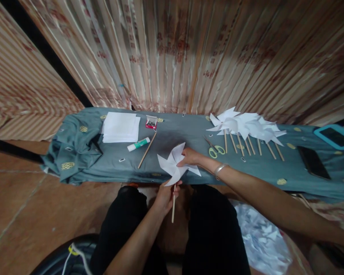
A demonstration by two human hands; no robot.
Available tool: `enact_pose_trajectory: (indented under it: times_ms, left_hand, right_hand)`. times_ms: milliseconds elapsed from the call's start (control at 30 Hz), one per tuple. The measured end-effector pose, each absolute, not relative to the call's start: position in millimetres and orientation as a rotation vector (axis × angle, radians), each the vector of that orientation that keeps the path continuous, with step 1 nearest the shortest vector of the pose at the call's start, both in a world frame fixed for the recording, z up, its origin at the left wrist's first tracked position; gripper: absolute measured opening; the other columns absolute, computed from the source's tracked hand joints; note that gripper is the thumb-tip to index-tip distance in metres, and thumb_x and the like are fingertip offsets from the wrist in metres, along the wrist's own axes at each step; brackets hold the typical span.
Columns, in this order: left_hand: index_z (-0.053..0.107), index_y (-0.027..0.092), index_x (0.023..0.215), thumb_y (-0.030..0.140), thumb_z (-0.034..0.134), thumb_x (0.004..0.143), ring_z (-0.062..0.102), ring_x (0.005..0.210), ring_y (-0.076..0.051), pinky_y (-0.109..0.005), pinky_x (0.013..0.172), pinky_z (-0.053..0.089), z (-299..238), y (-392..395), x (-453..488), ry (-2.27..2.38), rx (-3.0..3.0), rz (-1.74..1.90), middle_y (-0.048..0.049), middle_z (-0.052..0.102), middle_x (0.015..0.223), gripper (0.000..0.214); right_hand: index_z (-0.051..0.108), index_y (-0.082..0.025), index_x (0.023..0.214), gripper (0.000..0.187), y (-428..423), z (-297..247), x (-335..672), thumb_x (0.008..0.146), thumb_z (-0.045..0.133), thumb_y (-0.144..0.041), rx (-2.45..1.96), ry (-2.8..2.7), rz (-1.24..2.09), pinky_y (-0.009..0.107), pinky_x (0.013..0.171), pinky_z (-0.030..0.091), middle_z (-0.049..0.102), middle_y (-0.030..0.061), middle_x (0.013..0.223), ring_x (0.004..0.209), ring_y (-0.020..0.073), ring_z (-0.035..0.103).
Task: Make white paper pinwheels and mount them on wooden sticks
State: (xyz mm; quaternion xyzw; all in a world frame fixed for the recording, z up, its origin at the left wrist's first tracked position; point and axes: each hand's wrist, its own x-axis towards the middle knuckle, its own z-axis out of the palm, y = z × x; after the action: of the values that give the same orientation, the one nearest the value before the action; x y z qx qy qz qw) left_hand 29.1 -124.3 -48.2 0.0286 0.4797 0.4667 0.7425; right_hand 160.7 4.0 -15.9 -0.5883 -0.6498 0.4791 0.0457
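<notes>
A white paper pinwheel (174, 163) on a thin wooden stick (173, 208) is held over the near edge of a low bench draped in grey-green cloth (189, 133). My left hand (164, 196) is closed round the stick just below the paper. Fingers of my right hand (190, 156) pinch the pinwheel's centre from the right; a silver bracelet sits on that wrist.
On the cloth lie a stack of white paper (120, 127), a glue stick (138, 144), a red box of pins (151, 122), a loose stick (147, 150), green scissors (215, 148), several finished pinwheels (246, 128), a dark phone (313, 162) and a teal-cased tablet (335, 136). Paper scraps (260, 240) lie on the floor.
</notes>
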Motion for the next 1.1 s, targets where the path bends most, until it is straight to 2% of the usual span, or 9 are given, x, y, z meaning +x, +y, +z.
enact_pose_trajectory:
  times_ms: [133, 400, 700, 900, 1100]
  left_hand:
    - [0.065, 0.007, 0.066, 0.007, 0.068, 0.062, 0.037, 0.038, -0.001, -0.014, 0.036, 0.020, -50, -123, 28, 1.023, 0.106, 1.026, -0.0016, 0.058, 0.054, 0.005]
    - [0.064, 0.010, 0.057, 0.014, 0.072, 0.047, 0.037, 0.036, -0.004, -0.020, 0.039, 0.019, -59, -123, 26, 1.000, 0.203, 1.053, 0.0001, 0.056, 0.048, 0.014]
    - [0.063, 0.011, 0.054, 0.014, 0.064, 0.047, 0.037, 0.035, -0.004, -0.022, 0.041, 0.017, -58, -122, 25, 1.013, 0.268, 1.049, -0.0007, 0.056, 0.049, 0.008]
    - [0.060, 0.012, 0.049, 0.016, 0.067, 0.049, 0.036, 0.035, -0.004, -0.022, 0.040, 0.019, -59, -121, 26, 1.021, 0.310, 1.030, 0.0001, 0.054, 0.045, 0.008]
    - [0.067, 0.010, 0.061, 0.018, 0.073, 0.049, 0.038, 0.036, -0.005, -0.022, 0.040, 0.020, -61, -120, 26, 1.028, 0.306, 1.032, -0.0002, 0.056, 0.050, 0.016]
  right_hand:
    - [0.072, -0.014, 0.076, 0.025, 5, -14, 160, 0.053, 0.079, -0.012, -1.839, -1.950, 1.462, 0.024, 0.069, 0.047, 0.074, 0.0018, 0.083, 0.079, 0.0204, 0.066]
    - [0.072, -0.013, 0.080, 0.026, 3, -16, 159, 0.055, 0.076, -0.009, -1.834, -1.847, 1.537, 0.025, 0.069, 0.050, 0.073, 0.0026, 0.083, 0.075, 0.0176, 0.065]
    - [0.073, -0.015, 0.080, 0.030, 4, -13, 154, 0.051, 0.074, -0.006, -1.804, -1.824, 1.575, 0.026, 0.071, 0.052, 0.073, 0.0013, 0.083, 0.074, 0.0169, 0.065]
    - [0.072, -0.015, 0.082, 0.031, 6, -17, 157, 0.052, 0.077, -0.009, -1.850, -1.847, 1.530, 0.028, 0.074, 0.052, 0.073, 0.0027, 0.086, 0.080, 0.0202, 0.066]
    - [0.073, -0.014, 0.087, 0.029, 5, -20, 158, 0.059, 0.075, -0.009, -1.871, -1.889, 1.505, 0.026, 0.074, 0.051, 0.073, 0.0026, 0.088, 0.082, 0.0192, 0.065]
